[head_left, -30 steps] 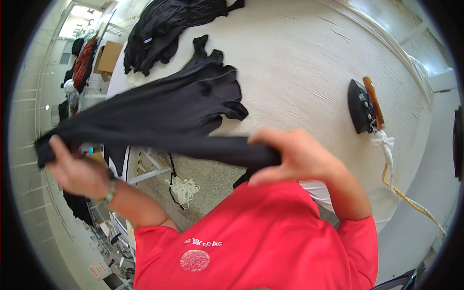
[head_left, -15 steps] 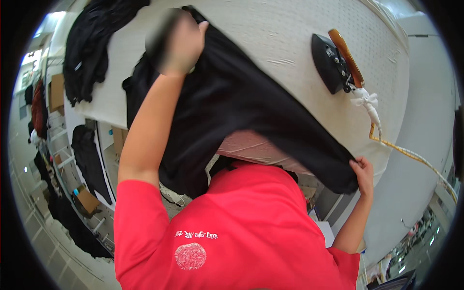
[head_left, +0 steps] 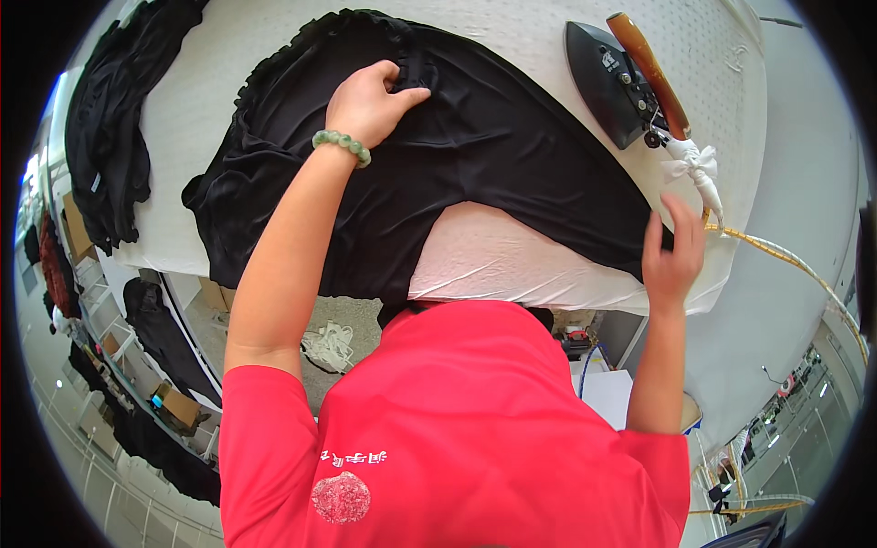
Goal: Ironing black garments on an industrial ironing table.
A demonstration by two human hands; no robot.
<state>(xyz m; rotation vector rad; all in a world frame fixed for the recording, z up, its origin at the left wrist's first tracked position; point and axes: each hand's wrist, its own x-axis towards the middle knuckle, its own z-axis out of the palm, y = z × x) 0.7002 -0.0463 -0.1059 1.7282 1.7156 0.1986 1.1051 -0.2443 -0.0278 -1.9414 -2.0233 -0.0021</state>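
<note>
A pair of black trousers (head_left: 521, 137) lies spread on the white padded table, its gathered waist edge curving along the far left. One leg stretches toward the right, and the other comes down toward my body. Over the upper part is my left hand (head_left: 370, 102), thumb and fingers apart beside a bunched strip of the cloth. A green bead bracelet (head_left: 343, 144) circles that wrist. My right hand (head_left: 674, 248) is at the end of the right-hand leg, fingers spread and touching or just above the hem; contact is hard to tell.
At the far right of the table (head_left: 521, 260) rests a black iron (head_left: 607, 82) with a wooden handle. Its wrapped cord (head_left: 776, 260) runs off to the right. Another black garment (head_left: 110, 128) lies at the left end. White cord (head_left: 329, 345) is heaped below the table edge.
The trousers have gone from lifted and slanting to lying flatter on the table. My right hand has risen away from the hem grip and its fingers have opened. My left hand has come slightly nearer.
</note>
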